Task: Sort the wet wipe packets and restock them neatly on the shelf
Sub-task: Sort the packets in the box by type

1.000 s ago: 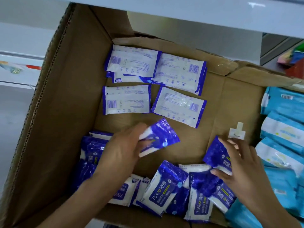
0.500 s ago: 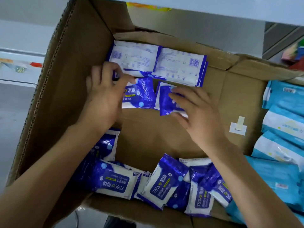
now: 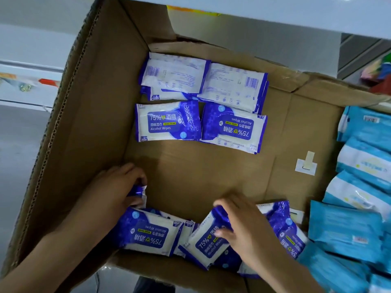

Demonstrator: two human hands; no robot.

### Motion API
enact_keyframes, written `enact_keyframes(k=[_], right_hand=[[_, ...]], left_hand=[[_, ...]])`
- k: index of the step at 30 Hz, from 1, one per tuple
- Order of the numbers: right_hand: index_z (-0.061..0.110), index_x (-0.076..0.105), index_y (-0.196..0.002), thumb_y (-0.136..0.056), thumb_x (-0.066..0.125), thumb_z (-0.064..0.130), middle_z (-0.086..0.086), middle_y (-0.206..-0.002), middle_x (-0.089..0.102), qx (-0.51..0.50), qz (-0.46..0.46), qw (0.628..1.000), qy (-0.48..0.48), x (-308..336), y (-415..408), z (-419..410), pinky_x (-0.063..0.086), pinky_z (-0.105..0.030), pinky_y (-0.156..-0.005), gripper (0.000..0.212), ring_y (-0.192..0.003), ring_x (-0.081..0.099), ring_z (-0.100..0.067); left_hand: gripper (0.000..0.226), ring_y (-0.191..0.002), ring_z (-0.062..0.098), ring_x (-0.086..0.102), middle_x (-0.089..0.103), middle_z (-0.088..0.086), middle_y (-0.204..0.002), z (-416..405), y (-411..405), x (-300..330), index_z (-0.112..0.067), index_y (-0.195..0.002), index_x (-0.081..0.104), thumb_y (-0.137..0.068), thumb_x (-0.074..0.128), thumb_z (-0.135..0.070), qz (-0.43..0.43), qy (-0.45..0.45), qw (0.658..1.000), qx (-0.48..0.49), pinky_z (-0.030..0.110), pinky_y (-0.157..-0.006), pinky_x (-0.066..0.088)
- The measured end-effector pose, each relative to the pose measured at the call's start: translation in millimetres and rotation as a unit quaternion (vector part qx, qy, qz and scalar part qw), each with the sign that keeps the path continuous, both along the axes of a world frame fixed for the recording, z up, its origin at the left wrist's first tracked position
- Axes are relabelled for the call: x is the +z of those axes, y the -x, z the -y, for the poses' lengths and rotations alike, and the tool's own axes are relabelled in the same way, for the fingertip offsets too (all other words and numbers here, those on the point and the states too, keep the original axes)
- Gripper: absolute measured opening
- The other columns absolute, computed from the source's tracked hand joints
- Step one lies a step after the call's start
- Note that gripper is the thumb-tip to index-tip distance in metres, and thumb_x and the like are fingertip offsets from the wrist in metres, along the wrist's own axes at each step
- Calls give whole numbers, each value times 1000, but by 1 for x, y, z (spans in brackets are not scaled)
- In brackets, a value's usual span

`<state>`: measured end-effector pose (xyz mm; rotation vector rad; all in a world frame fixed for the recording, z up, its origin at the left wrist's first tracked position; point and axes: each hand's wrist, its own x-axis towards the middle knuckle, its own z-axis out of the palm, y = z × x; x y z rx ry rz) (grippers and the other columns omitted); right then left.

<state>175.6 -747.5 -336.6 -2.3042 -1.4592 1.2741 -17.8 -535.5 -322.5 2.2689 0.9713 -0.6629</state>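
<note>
Blue-and-white alcohol wipe packets lie in an open cardboard box (image 3: pixel 88 127). At the far side, two packets lie back up (image 3: pixel 173 75) (image 3: pixel 234 87), and two lie label up in front of them (image 3: pixel 167 121) (image 3: pixel 232 129). A loose heap of the same packets (image 3: pixel 152 231) runs along the near side. My left hand (image 3: pixel 114 189) grips a packet (image 3: pixel 138 191) at the heap's left end. My right hand (image 3: pixel 239 225) holds the top edge of another packet (image 3: pixel 209 240) in the heap.
Light blue wipe packs (image 3: pixel 359 199) are stacked to the right of the box. A white tape tab (image 3: pixel 305 164) sticks to the box floor. A white shelf edge (image 3: pixel 275 15) runs above the box. The box's left flap stands tall.
Both hands left the two label-up packets on the far rows and drew back to the near heap, where each took hold of another packet.
</note>
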Motion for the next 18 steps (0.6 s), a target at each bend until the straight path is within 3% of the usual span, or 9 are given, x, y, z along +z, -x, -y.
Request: enact_keyframes(k=[2, 4, 6, 9, 11, 15, 18], right_hand=[[28, 57, -93, -85, 70, 33, 13, -87, 55, -69, -29, 997, 18, 0, -5, 1, 36, -15, -71, 17, -80, 50, -4], [19, 54, -77, -88, 68, 32, 5, -71, 52, -131, -60, 990, 15, 2, -14, -2, 33, -20, -62, 22, -67, 46, -10], [23, 50, -71, -89, 66, 33, 8, -64, 50, -171, -79, 982, 3, 4, -25, -5, 32, -23, -58, 26, -61, 45, -9], [24, 34, -68, -91, 63, 30, 9, -59, 40, -177, -82, 981, -3, 8, -40, -8, 28, -25, -55, 38, -55, 33, -9], [20, 35, -71, -91, 64, 28, 3, -59, 37, -175, -83, 981, -13, 12, -49, -8, 29, -28, -54, 36, -55, 29, -8], [26, 49, -77, -90, 66, 29, 9, -70, 61, -240, -101, 965, -30, 13, -61, -5, 43, -26, -67, 21, -70, 51, 3], [31, 49, -78, -90, 65, 32, 10, -76, 65, -246, -81, 966, -27, 12, -63, -3, 48, -29, -66, 19, -74, 57, 3]], left_hand=[[34, -95, 1, 55, 54, -24, -101, -4, 3, 4, -46, -86, 58, -80, 76, -18, 58, 51, 993, 86, 30, -83, 46], [34, -93, 2, 61, 60, -22, -101, -11, -2, 14, -42, -88, 64, -81, 74, -11, 124, 63, 982, 130, 33, -83, 49], [31, -90, 1, 64, 66, -24, -97, -20, -11, 25, -44, -91, 67, -84, 71, -15, 147, 46, 978, 142, 32, -82, 51], [20, -83, -6, 65, 69, -31, -86, -31, -22, 34, -51, -89, 68, -86, 70, -31, 112, 36, 985, 129, 25, -75, 52], [12, -81, -8, 64, 69, -32, -84, -31, -27, 38, -50, -85, 71, -83, 70, -39, 85, 17, 989, 117, 19, -73, 49], [14, -78, -2, 61, 72, -23, -90, -24, -32, 48, -48, -90, 73, -84, 69, -36, 52, -41, 992, 110, 14, -65, 43], [23, -80, 3, 63, 71, -22, -89, -22, -29, 55, -56, -85, 68, -80, 72, -34, 20, -51, 994, 99, 26, -64, 53]])
